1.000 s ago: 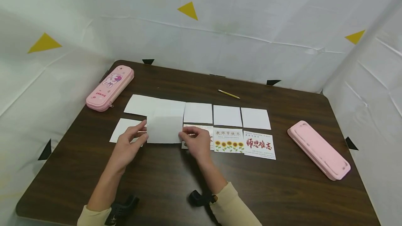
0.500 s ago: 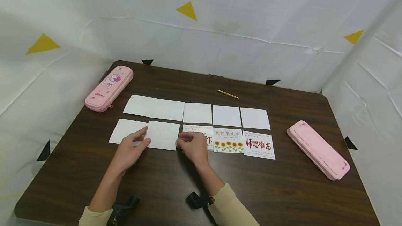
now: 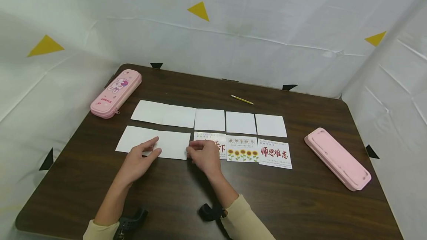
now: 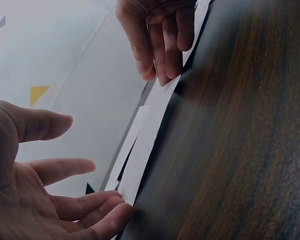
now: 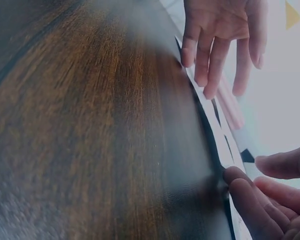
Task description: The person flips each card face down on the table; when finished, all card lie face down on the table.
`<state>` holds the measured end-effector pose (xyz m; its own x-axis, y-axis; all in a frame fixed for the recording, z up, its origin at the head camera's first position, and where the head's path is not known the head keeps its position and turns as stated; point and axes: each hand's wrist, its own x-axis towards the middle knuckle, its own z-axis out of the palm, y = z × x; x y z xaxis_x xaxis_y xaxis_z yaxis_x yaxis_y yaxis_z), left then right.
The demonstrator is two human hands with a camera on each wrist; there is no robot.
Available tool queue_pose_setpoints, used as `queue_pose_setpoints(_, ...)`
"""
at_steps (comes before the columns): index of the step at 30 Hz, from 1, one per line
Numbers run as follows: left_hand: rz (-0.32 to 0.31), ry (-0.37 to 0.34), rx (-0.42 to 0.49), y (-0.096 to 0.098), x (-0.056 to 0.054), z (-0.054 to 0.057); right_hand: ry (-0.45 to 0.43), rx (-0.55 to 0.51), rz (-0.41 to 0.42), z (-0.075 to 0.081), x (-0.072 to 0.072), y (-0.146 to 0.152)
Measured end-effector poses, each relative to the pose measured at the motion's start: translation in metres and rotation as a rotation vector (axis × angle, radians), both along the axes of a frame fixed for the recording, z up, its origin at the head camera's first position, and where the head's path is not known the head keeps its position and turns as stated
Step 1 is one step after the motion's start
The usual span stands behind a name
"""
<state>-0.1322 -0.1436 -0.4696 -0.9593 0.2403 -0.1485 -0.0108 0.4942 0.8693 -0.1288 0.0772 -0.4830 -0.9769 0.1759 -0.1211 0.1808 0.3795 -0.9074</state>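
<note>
A blank white card [image 3: 175,145] lies on the dark wooden table, its left edge meeting another blank card [image 3: 133,136] in the front row. My left hand [image 3: 138,160] is at the seam between these two cards, thumb and fingers spread, lower fingertips at the card edge in the left wrist view. At the other end, my right hand [image 3: 207,156] has its fingertips against the card's right edge; the right wrist view shows the thumb [image 5: 280,165] apart from the fingers. Right of it lie a sunflower card [image 3: 242,154], a red-lettered card [image 3: 274,154] and a partly covered printed card [image 3: 210,135].
Several blank white cards [image 3: 240,122] form a back row. Behind them lies a yellow pencil [image 3: 242,99]. One pink pencil case [image 3: 116,93] is at the back left, another pink case [image 3: 337,158] at the right. White sheeting [image 3: 233,29] encloses the table [image 3: 300,206].
The card between my hands, raised a second ago, has come down onto the table, its upper-left corner now level with the left card. My right hand has shifted slightly left and down.
</note>
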Motion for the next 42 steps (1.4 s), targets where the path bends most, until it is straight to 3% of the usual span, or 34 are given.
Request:
queue_pose_setpoints(10,0.013,-0.025,0.008,-0.001,0.0,-0.001,-0.008,0.027,0.003,0.0,0.0,0.001)
queue_pose_setpoints(16,0.019,0.005,0.039,-0.002,0.001,0.004,0.008,-0.094,0.032,0.007,0.002,0.01)
queue_pose_setpoints(20,0.002,0.02,0.073,0.003,0.003,0.011,0.021,-0.128,-0.006,0.014,0.002,0.028)
queue_pose_setpoints(28,-0.112,-0.027,0.132,0.051,0.005,0.012,0.047,0.14,-0.129,0.015,0.011,0.071)
queue_pose_setpoints(33,-0.191,-0.082,0.137,0.078,0.009,0.007,0.018,0.238,-0.134,0.015,0.018,0.086)
queue_pose_setpoints(42,-0.154,-0.117,0.149,0.085,0.011,0.002,-0.023,0.275,-0.074,0.011,0.019,0.089)
